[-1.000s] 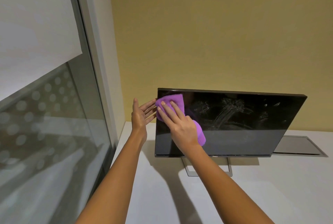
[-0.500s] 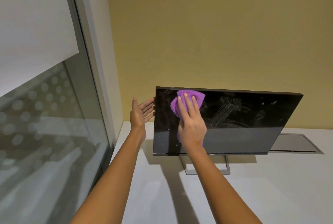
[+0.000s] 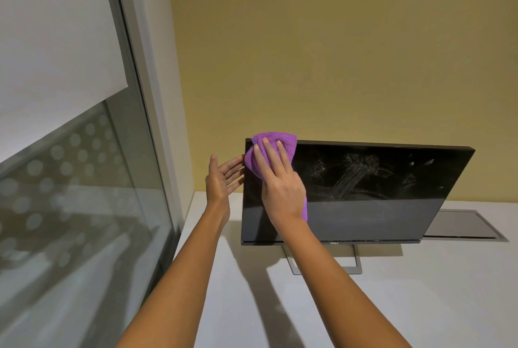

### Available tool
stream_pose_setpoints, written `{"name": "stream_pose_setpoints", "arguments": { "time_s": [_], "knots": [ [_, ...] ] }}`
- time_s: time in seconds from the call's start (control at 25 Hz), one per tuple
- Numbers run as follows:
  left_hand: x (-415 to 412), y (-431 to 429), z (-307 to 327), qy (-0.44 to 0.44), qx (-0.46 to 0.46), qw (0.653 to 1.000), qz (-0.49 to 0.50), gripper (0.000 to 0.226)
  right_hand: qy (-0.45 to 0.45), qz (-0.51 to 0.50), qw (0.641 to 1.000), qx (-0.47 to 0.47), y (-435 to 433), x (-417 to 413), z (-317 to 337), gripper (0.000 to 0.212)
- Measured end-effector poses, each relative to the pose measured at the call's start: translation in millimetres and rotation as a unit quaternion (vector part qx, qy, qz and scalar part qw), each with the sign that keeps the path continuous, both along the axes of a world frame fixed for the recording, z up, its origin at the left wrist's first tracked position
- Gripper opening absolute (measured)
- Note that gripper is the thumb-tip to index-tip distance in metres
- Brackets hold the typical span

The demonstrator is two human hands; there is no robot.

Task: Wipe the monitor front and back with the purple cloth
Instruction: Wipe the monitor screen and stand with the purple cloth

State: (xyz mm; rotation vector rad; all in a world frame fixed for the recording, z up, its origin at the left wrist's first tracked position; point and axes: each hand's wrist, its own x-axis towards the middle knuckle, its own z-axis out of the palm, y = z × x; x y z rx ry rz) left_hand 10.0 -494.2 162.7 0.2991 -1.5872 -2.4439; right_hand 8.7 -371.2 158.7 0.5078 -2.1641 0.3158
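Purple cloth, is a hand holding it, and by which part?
Not gripped: the right hand presses the purple cloth flat against the monitor's top left corner, fingers straight. The left hand touches the monitor's left edge.

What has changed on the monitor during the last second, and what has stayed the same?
The right hand, pressing the purple cloth, swept right along the screen's top, then back left to the top-left corner. The left hand stayed against the left edge of the monitor; the smears remain.

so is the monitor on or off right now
Off, it seems: the monitor is black all over, showing only wipe smears and a dim reflection.
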Motion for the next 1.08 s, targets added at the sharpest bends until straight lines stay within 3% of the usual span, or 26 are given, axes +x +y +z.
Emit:
{"name": "stream_pose_setpoints", "arguments": {
  "time_s": [0.16, 0.32, 0.56, 0.8, 0.88, 0.96, 1.08],
  "knots": [
    [1.0, 0.6, 0.0, -0.006, 0.006, 1.0, 0.016, 0.056, 0.02, 0.012, 0.996, 0.084, -6.1, -3.5, -13.8, 0.056],
    [0.8, 3.4, 0.8, -0.002, 0.001, 1.0, 0.015, 0.058, -0.003, 0.015, 0.983, 0.184, 33.1, 5.2, -48.0, 0.074],
    [1.8, 4.6, -0.9, 0.003, 0.003, 1.0, 0.021, 0.056, -0.023, -0.063, 0.994, -0.086, 27.9, 1.0, -11.0, 0.07],
    [3.3, 6.7, -1.3, 0.007, 0.0, 1.0, 0.026, 0.057, 0.002, 0.031, 0.988, 0.153, 29.0, 2.8, -46.3, 0.069],
    [2.5, 8.0, -0.8, 0.005, 0.007, 0.999, 0.033, 0.057, 0.001, -0.009, 0.995, 0.103, 50.0, 0.3, -45.2, 0.071],
    [1.8, 9.5, -0.3, 0.003, 0.011, 0.999, 0.041, 0.056, -0.014, -0.068, 0.997, -0.035, 65.6, -4.1, -37.5, 0.072],
    [1.6, 16.5, -0.3, 0.001, 0.013, 0.997, 0.076, 0.053, -0.047, -0.11, 0.966, -0.231, 59.5, -8.0, -24.8, 0.077]
  ]
}}
